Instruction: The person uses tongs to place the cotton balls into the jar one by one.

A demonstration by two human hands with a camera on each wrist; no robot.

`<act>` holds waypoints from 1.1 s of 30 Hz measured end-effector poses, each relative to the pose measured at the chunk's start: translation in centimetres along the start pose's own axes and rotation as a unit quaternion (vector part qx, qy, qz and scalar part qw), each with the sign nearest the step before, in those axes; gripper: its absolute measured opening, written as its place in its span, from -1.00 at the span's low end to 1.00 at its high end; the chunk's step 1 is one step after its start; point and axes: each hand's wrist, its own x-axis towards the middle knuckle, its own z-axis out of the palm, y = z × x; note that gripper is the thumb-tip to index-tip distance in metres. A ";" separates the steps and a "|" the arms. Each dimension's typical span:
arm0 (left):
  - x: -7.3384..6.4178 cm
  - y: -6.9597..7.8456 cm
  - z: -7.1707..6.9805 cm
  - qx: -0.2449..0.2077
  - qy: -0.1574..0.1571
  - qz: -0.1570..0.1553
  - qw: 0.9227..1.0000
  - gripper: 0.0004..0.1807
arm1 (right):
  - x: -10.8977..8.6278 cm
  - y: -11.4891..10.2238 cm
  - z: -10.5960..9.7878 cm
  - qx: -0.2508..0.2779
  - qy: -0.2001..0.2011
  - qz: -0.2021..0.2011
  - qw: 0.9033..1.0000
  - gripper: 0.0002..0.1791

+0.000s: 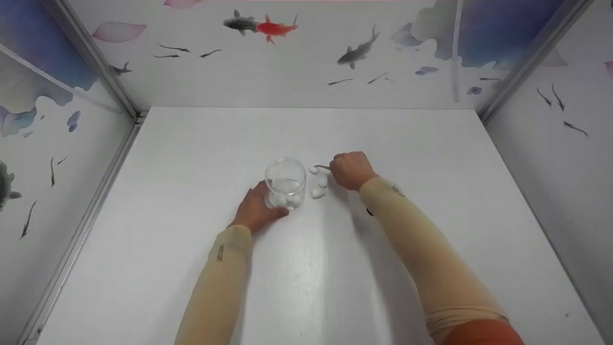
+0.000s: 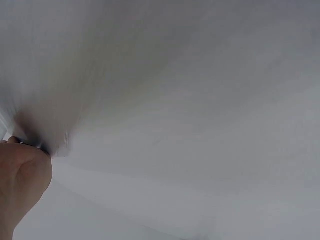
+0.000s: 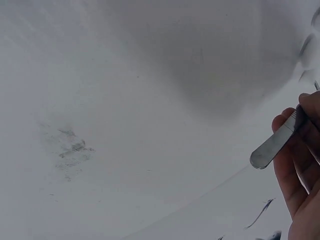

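Note:
A clear round jar (image 1: 296,184), open at the top, stands on the table with several white cotton balls (image 1: 293,199) in its bottom. My left hand (image 1: 258,208) grips it low from the left, thumb across the front and fingers behind. Right of the jar lie several more cotton balls (image 1: 318,193) in a loose column. Metal tweezers (image 3: 274,146) are held in my right hand (image 1: 353,170), their rounded end sticking out in the right wrist view. Their curved tip reaches the farthest cotton ball (image 1: 314,170). The left wrist view catches only part of the left hand (image 2: 25,175).
A white table (image 1: 201,143) carries everything. Printed panels with fish stand along its back (image 1: 306,86) and both sides. A dark smudge (image 3: 75,146) marks the tabletop in the right wrist view.

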 end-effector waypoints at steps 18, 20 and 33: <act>-0.1 0.0 -0.1 0.000 -0.006 0.017 1.000 0.17 | -4.9 1.3 -1.0 0.079 0.080 -0.011 0.994 -0.84; -0.1 -0.2 -0.2 0.001 -0.006 0.019 1.000 0.17 | -5.2 1.2 -1.0 0.083 0.080 -0.012 0.993 -0.84; -0.2 -0.1 0.0 0.007 -0.016 0.001 1.000 0.20 | -6.5 0.7 -2.9 0.096 0.129 -0.047 0.986 -0.85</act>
